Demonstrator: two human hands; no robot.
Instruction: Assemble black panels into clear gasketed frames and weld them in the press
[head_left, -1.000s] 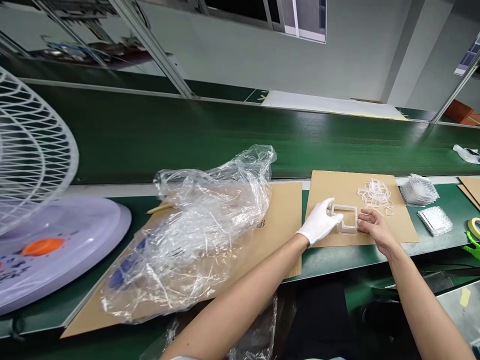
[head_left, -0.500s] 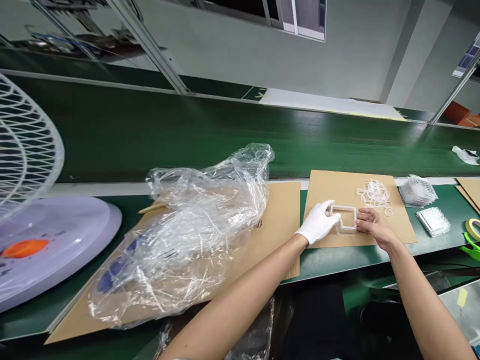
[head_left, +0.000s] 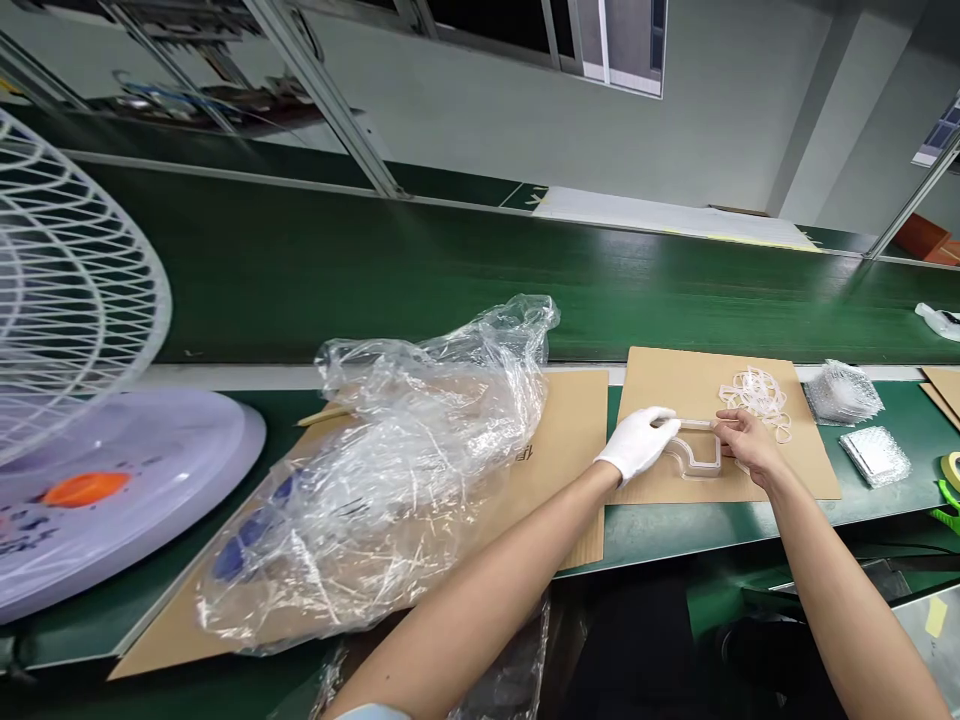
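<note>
My left hand (head_left: 639,441), in a white glove, pinches the left end of a clear plastic frame-shaped piece (head_left: 697,456). On its right end my bare right hand (head_left: 742,442) has its fingers closed. The piece is held just above a small cardboard sheet (head_left: 675,385). A heap of clear rubber bands (head_left: 756,392) lies on that sheet just beyond my right hand.
A crumpled clear plastic bag (head_left: 390,460) covers a larger cardboard sheet (head_left: 574,430) at left. A white fan grille (head_left: 67,290) and its lilac base (head_left: 112,490) stand far left. Bubble-wrap pieces (head_left: 874,452) and tape rolls (head_left: 951,468) lie at right. A green conveyor belt (head_left: 450,280) runs behind.
Both hands have lifted and turned the clear plastic piece; it now shows as a stepped shape instead of a square frame. My right hand has closed onto its right end.
</note>
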